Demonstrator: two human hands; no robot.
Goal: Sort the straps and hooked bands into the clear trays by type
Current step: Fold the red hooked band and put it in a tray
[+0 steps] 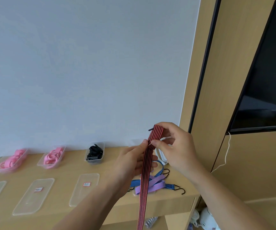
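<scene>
While my left hand (132,161) and right hand (175,146) pinch the red hooked band (145,180) doubled over, I'm probably shortening it so it packs flat.

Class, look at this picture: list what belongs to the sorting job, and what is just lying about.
Belongs: red-and-black band, gripped by left hand and right hand; blue and purple hooked bands; pink straps; black straps; labelled clear lids or trays.
Lying about: dark screen; white cord; white items under the table.
</scene>
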